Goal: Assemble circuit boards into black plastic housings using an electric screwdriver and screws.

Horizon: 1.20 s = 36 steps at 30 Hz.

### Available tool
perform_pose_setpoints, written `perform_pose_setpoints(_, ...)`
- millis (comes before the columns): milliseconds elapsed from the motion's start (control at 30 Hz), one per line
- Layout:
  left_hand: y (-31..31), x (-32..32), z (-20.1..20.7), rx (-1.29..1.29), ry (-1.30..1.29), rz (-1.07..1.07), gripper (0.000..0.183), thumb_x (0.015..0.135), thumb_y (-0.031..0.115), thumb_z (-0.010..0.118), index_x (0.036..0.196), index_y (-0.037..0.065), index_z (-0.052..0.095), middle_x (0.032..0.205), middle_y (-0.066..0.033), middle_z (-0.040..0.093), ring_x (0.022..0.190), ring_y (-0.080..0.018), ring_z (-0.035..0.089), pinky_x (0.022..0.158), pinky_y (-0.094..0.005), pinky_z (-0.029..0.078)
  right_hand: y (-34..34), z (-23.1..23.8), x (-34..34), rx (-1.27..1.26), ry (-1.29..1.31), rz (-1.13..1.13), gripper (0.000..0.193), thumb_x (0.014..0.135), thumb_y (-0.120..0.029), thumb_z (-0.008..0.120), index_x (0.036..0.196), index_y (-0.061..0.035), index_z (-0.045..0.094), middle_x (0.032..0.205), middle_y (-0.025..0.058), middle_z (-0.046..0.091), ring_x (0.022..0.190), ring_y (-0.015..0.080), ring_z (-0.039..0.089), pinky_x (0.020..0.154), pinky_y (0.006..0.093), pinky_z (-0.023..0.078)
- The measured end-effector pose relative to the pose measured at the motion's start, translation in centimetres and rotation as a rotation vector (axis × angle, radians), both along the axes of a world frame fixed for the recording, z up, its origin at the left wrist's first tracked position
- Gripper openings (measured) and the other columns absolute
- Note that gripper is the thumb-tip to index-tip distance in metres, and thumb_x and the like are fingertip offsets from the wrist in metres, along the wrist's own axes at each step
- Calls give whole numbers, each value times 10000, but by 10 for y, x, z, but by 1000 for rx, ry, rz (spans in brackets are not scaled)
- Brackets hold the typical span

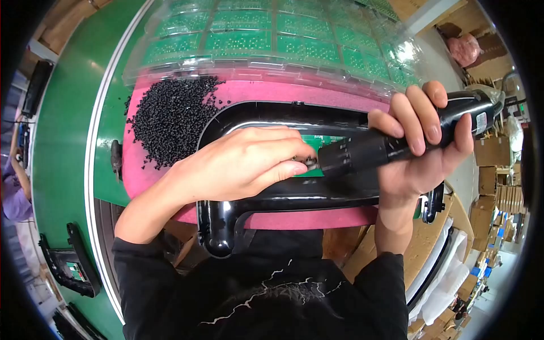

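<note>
A long black glossy plastic housing lies across the pink mat in front of me, with a green circuit board inside it. My right hand is wrapped round a black electric screwdriver, tilted with its working end pointing left over the board. Just beside that end, my left hand is closed in a pinch above the board. Something small, dark and shiny shows at its fingertips, too small to name for certain. The fingers cover part of the board and the driver's tip.
Left of the housing, a heap of small black screws covers the pink mat. Behind it stands a clear plastic tray of green circuit boards. Another black housing lies on the green table at left. Cardboard boxes are at right.
</note>
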<state>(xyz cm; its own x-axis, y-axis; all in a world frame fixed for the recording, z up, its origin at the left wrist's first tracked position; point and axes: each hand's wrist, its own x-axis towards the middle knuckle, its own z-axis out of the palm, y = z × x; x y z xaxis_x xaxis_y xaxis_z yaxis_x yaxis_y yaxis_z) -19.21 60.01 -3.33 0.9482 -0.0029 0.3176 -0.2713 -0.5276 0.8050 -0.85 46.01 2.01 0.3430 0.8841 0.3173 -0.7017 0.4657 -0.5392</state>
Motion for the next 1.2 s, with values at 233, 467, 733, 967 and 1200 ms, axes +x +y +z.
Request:
perform_pose_setpoints(233, -2, 2, -6, -92, 1, -108, 191, 867, 123, 674, 961, -26, 598, 870, -141, 597, 795, -336, 596, 693, -398, 485, -5, -8, -9, 49, -90, 57, 284, 902, -332, 645, 1001, -132, 469, 696, -62, 487, 579, 49, 483, 665, 262, 384)
perform_pose_setpoints(467, 1, 1, 0, 307, -147, 57, 223, 702, 117, 766, 812, 16, 600, 702, -69, 526, 659, -269, 571, 591, -394, 457, -11, -1, -11, -21, -231, -28, 277, 905, -323, 636, 1017, -131, 471, 704, -56, 491, 591, 65, 475, 673, 269, 377)
perform_pose_setpoints(733, 1, -2, 1, -112, -159, 346, 44, 812, -7, 690, 834, -25, 657, 732, -86, 652, 626, -188, 636, 571, -272, 501, -29, 13, -13, 87, -191, -256, 254, 839, -195, 668, 964, -95, 472, 702, -29, 512, 595, 78, 494, 702, 284, 401)
perform_pose_setpoints(967, -5, 3, -1, -58, -105, 205, 126, 783, 66, 759, 861, -1, 686, 728, -91, 648, 623, -228, 629, 557, -303, 495, -30, 15, -19, 148, -141, -352, 255, 783, -158, 691, 932, -94, 494, 641, -45, 506, 544, 76, 479, 704, 274, 424)
perform_pose_setpoints(1200, -4, 2, 3, -21, -69, 184, 148, 768, 65, 764, 875, 8, 680, 730, -84, 634, 641, -229, 628, 560, -320, 490, -23, 9, -26, 170, -119, -381, 268, 761, -160, 701, 924, -97, 498, 638, -49, 510, 514, 64, 482, 667, 263, 429)
